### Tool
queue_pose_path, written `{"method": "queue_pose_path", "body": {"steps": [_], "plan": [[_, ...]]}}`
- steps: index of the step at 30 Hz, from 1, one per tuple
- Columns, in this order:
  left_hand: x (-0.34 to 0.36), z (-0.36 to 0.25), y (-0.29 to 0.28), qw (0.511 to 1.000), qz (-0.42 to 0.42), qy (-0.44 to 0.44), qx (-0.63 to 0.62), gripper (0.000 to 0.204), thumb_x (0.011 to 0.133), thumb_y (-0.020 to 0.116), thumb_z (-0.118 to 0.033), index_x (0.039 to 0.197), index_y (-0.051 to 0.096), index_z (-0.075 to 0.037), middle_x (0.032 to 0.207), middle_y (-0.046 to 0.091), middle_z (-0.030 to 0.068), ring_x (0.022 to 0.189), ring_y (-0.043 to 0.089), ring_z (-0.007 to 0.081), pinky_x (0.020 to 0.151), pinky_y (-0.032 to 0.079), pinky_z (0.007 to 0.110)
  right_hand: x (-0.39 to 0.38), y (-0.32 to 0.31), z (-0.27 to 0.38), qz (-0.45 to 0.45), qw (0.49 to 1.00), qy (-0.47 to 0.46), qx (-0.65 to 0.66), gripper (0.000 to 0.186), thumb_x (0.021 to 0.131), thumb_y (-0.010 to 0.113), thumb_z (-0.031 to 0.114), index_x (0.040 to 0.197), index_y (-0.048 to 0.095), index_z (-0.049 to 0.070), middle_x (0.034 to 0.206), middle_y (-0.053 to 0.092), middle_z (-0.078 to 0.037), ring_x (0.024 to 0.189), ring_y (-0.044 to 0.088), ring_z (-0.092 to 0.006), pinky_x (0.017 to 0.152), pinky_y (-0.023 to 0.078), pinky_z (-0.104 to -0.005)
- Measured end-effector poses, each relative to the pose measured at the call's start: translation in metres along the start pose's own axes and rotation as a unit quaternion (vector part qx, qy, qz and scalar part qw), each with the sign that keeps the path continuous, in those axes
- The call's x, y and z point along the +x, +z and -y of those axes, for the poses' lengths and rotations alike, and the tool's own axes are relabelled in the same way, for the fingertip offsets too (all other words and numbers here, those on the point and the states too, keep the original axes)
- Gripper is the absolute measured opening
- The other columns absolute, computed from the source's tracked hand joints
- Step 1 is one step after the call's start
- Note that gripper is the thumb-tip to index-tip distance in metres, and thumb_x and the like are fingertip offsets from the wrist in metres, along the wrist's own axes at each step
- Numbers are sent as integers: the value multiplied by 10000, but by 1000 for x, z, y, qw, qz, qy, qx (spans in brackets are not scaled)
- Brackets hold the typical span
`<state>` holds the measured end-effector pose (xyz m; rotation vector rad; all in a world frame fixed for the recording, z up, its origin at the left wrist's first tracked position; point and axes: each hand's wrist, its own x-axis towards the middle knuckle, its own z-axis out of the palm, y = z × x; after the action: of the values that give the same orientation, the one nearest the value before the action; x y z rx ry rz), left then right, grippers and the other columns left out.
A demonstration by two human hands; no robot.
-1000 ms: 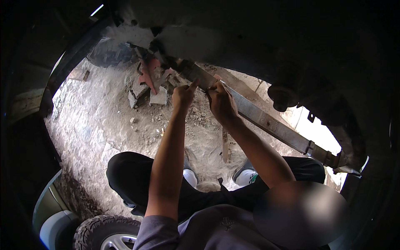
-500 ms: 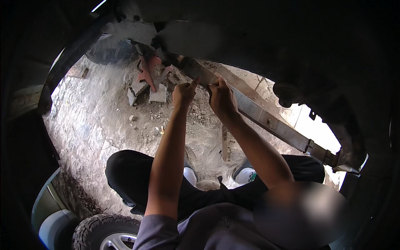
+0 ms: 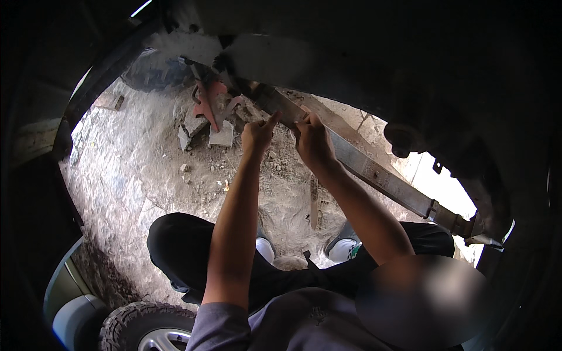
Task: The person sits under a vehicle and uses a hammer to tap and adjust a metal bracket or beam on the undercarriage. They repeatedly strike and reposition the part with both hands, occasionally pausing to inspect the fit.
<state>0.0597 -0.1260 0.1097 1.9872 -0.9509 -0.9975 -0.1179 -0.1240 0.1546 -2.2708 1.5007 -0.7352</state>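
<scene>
A long grey leaf spring (image 3: pixel 374 174) runs slantwise from the upper middle to the lower right under a vehicle's dark body. My left hand (image 3: pixel 256 138) is closed by the spring's near edge, one digit stretched up against its face. To the right of it, my right hand (image 3: pixel 315 141) has its fingers curled at the same edge, the fingertips overlapping the metal. Whatever small thing either hand pinches is hidden behind the fingers. A metal clamp (image 3: pixel 432 209) wraps the spring near its lower right end.
A red metal stand (image 3: pixel 206 108) rises beside broken concrete blocks (image 3: pixel 221 134) beyond my left hand. A flat rusty strip (image 3: pixel 314 203) lies on the dirt floor (image 3: pixel 134 169) between my forearms. At lower left is a wheel with a knobbly tire (image 3: pixel 126 327). Dark bodywork (image 3: pixel 328 64) hangs overhead.
The view has shifted very slightly. My right hand has moved a little lower against the spring and its fingers are curled tighter; my left hand stays nearly in place.
</scene>
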Motion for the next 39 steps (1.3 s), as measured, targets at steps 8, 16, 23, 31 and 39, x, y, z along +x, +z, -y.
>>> {"method": "queue_pose_path", "body": {"steps": [8,16,23,31,39], "plan": [[2,2,2,1000,-17,9,-10,736,827,780,-714,643,698,-7,600,653,111,605,665,269,668,509,456,4,-2,4,4,1000,-4,15,146,982,649,109,980,706,-26,1081,632,-235,997,706,-437,849,580,-520],[-3,-3,5,999,-37,31,15,698,844,765,-701,679,726,-24,629,676,137,652,696,312,712,526,477,3,6,3,-14,998,52,44,124,971,618,75,986,655,-43,1061,620,-258,987,701,-452,852,577,-528],[1,0,11,999,-34,20,12,694,839,749,-717,715,750,-34,743,733,183,765,729,377,778,537,500,5,12,3,-39,997,51,36,179,1025,607,134,1012,611,-44,1067,618,-264,986,701,-444,855,569,-526],[-3,2,16,996,-75,46,12,685,861,744,-686,686,736,-24,669,696,188,676,704,385,697,508,517,20,6,-19,-70,997,-7,34,167,1008,635,120,1008,715,-27,1081,643,-222,985,700,-412,834,565,-514],[-4,2,11,999,-42,28,-4,743,855,730,-728,668,718,-9,650,689,176,664,702,376,673,499,515,11,5,-6,-64,998,11,19,150,992,655,78,1072,733,-22,1035,634,-200,943,713,-393,811,582,-486]]}}
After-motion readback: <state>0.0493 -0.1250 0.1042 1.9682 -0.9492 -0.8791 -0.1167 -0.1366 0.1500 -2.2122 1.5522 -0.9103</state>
